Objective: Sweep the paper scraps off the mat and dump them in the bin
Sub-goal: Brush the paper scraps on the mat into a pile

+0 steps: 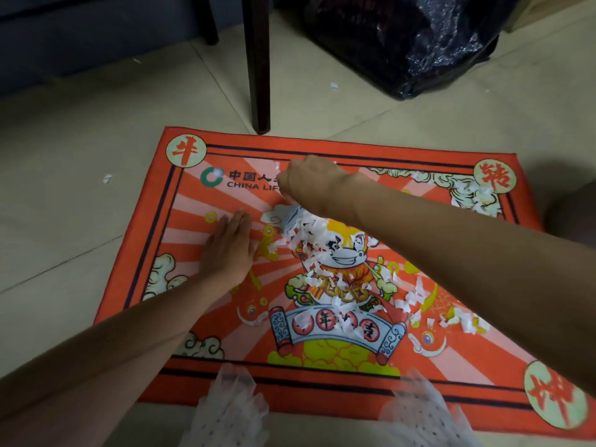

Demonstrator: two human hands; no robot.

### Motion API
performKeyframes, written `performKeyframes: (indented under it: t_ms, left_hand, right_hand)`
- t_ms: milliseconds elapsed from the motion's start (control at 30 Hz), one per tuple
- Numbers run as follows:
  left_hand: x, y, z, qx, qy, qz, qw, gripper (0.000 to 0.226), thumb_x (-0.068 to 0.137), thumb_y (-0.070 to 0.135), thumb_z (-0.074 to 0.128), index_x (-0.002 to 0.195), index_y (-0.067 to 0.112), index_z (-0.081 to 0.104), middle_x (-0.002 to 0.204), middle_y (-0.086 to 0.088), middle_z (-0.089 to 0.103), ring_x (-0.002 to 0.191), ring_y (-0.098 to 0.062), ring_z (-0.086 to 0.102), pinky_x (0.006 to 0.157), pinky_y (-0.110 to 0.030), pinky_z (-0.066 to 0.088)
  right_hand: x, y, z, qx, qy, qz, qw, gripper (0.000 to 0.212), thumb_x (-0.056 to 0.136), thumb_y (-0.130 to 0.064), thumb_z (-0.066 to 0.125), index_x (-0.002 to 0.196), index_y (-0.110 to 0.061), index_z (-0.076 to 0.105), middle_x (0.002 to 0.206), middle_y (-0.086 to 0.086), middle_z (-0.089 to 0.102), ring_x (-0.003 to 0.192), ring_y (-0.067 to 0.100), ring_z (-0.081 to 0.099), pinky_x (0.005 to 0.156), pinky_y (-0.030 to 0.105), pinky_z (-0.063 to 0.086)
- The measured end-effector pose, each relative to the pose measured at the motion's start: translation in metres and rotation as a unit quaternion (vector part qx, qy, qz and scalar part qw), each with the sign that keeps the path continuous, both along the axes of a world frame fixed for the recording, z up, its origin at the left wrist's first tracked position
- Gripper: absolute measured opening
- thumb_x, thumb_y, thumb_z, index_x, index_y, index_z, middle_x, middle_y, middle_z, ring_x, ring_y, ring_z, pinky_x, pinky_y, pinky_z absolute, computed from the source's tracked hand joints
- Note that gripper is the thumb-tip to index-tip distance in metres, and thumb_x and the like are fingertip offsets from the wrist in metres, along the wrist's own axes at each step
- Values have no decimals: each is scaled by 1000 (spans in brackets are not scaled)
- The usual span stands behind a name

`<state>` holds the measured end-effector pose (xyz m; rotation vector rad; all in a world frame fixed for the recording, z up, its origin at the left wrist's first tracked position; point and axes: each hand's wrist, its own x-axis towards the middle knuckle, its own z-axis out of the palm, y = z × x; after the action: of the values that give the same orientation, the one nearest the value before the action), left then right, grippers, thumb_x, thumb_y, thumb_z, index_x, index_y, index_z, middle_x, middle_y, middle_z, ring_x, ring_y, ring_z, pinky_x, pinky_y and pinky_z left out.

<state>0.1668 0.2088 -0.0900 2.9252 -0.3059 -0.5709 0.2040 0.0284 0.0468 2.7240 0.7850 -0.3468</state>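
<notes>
A red-orange printed mat (225, 379) lies on the tiled floor. White paper scraps (325, 269) are heaped over its middle, with more at the right (451, 314) and in the far right corner (474, 195). My left hand (227, 250) lies flat on the mat, fingers straight, just left of the heap. My right hand (306, 182) reaches across to the far side of the heap with fingers curled; a crumpled grey-white wad (288, 217) shows under it, but the grip is hidden. A black bin bag (419, 43) stands at the back right.
A dark furniture leg (258, 75) stands on the floor right at the mat's far edge. Loose scraps lie on the tiles at the left (107, 179) and near the bag (333, 86). Two feet in white dotted socks (225, 411) are at the mat's near edge.
</notes>
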Motion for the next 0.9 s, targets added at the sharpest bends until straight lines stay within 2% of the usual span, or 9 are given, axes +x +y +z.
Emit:
performKeyframes:
  t_ms: [100, 233, 400, 500, 633, 700, 767, 833, 900]
  left_hand:
    - [-7, 0, 2, 4, 1, -16, 1000, 63, 103, 33, 38, 157, 17, 8, 165, -1, 2, 151, -29, 6, 119, -47, 24]
    - [-18, 1, 4, -2, -18, -23, 1000, 64, 103, 31, 43, 156, 18, 12, 165, 0, 7, 149, -26, 11, 118, -43, 25]
    - [-35, 0, 11, -4, -24, -37, 999, 61, 103, 33, 40, 156, 17, 14, 164, -1, 11, 148, -24, 14, 114, -42, 30]
    - [-44, 0, 15, -2, -11, -31, 999, 63, 103, 34, 40, 156, 16, 10, 164, -1, 8, 150, -26, 11, 117, -43, 28]
    - [-56, 1, 20, 5, 9, -17, 1000, 73, 100, 41, 46, 156, 14, 8, 165, -2, 4, 150, -26, 11, 117, -43, 29]
    - [-57, 4, 21, 9, 1, -16, 1000, 79, 98, 46, 49, 156, 14, 8, 165, -2, 5, 149, -24, 13, 113, -41, 33]
    - [-57, 5, 20, 4, -1, -10, 1000, 83, 96, 50, 50, 156, 12, 6, 165, -2, 5, 149, -23, 13, 112, -40, 33]
    - [-59, 6, 18, -2, 7, 12, 1000, 87, 96, 53, 48, 156, 10, 2, 165, -3, -2, 151, -22, 8, 112, -42, 34]
    - [-62, 8, 17, -14, 9, 43, 999, 90, 94, 54, 49, 156, 9, 0, 165, -3, -6, 151, -22, 5, 110, -42, 39]
  right_hand:
    - [-12, -10, 1, -3, 11, -1, 1000, 37, 92, 3, 47, 128, -9, 49, 125, 16, 53, 109, 33, 57, 76, 33, 42]
    - [-24, -20, 5, 14, 13, -39, 999, 39, 91, 6, 47, 127, -10, 51, 124, 15, 52, 108, 32, 56, 72, 32, 38]
    - [-37, -30, 10, 51, -1, -61, 997, 45, 87, 7, 52, 128, -13, 52, 124, 13, 54, 107, 32, 57, 75, 31, 41]
    - [-44, -32, 5, 82, -15, -73, 994, 44, 83, 11, 51, 120, -13, 57, 116, 12, 60, 100, 32, 60, 72, 33, 46]
    - [-52, -19, -1, 118, -10, -75, 990, 47, 82, 13, 51, 120, -13, 59, 112, 11, 61, 98, 30, 61, 68, 31, 41]
    - [-51, -6, -9, 137, -10, -57, 989, 50, 81, 14, 53, 123, -14, 59, 112, 9, 62, 99, 30, 61, 71, 32, 46]
    - [-49, 8, -19, 153, -6, -43, 987, 52, 82, 12, 54, 125, -16, 60, 115, 8, 64, 103, 30, 61, 81, 36, 53]
    - [-48, 18, -26, 161, -2, -36, 986, 50, 84, 9, 56, 125, -18, 61, 118, 7, 64, 107, 29, 60, 87, 39, 54]
    - [-49, 20, -29, 165, -3, -27, 986, 50, 85, 7, 56, 128, -19, 59, 120, 6, 63, 109, 28, 58, 88, 36, 52]
